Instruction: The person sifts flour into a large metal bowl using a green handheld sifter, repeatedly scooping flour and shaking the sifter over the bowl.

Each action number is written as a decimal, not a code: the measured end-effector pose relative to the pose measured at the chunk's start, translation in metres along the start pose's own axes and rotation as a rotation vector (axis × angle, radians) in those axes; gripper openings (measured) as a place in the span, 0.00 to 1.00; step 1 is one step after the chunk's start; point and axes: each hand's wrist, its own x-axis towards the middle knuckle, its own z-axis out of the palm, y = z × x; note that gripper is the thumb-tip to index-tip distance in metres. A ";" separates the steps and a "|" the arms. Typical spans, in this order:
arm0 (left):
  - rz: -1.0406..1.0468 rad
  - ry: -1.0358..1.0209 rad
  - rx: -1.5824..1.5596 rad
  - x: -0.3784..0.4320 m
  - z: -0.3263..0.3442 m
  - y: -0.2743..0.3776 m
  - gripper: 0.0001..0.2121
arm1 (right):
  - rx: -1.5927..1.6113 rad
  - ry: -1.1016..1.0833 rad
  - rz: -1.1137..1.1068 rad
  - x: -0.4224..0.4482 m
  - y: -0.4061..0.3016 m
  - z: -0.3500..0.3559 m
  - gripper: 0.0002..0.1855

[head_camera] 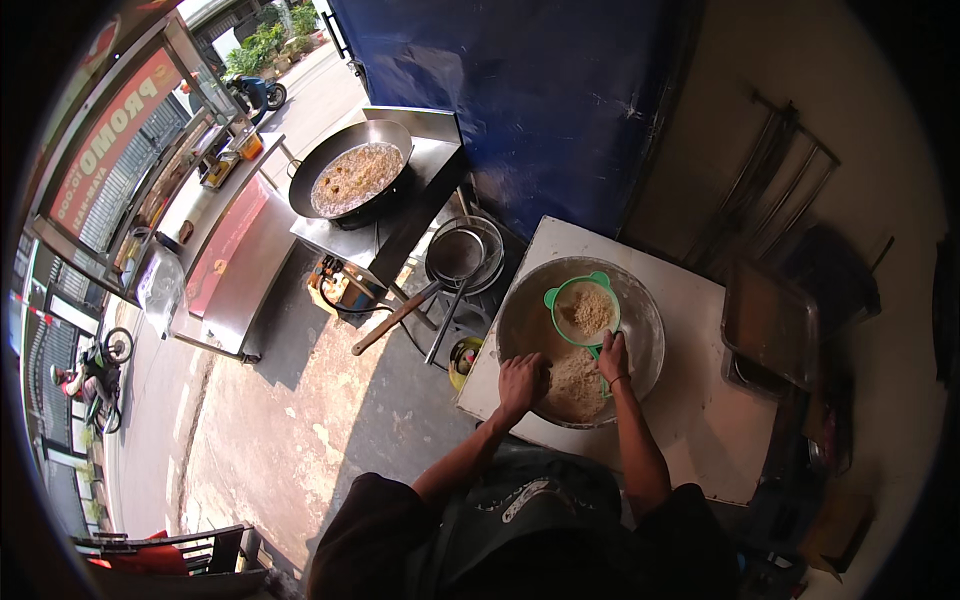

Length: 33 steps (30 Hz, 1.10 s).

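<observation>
Before me a large round metal basin (651,322) holds pale flour (574,386). My right hand (614,360) grips the handle of a green plastic sieve (553,315) over the basin. Small tan crumbs (592,311) lie in the sieve's mesh. My left hand (523,384) is curled over the basin's left rim, its fingertips partly hidden. Part of the sieve's handle is covered by my right hand.
The basin stands on a white table (697,442) beside metal trays (769,322). To the left, a wok (307,184) of bubbling oil and frying food sits on a steel stove stand (435,161). Long-handled strainers (457,255) rest between them. A food cart (247,262) stands farther left.
</observation>
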 end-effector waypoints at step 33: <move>-0.025 -0.014 -0.003 -0.004 0.000 -0.006 0.04 | -0.022 -0.045 0.028 -0.010 0.003 0.003 0.25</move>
